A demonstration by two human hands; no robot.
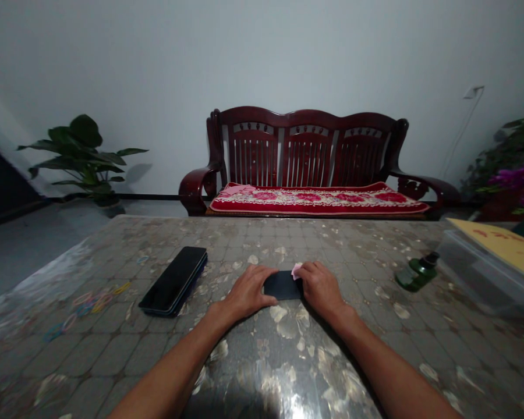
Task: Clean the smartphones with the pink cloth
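Observation:
A dark, flat rectangular slab that looks like a phone (pixel 283 285) lies sideways on the table in front of me. My left hand (pixel 251 289) grips its left end, thumb on the near edge and fingers at the far edge. At the other end, my right hand (pixel 319 287) is closed around a small pink cloth (pixel 296 270) and rests over the slab's right side, hiding that part. Only a corner of the cloth shows beyond the fingers. To the left lies a stack of black phones (pixel 174 282), its top screen dark.
Colourful rubber bands (pixel 98 301) lie scattered on the patterned table cover (pixel 126 364) at left. A green pump bottle (pixel 417 273) stands at right, beside a clear plastic box (pixel 484 273) with a yellow sheet (pixel 502 241) on top. Behind the table is a wooden bench (pixel 310 145).

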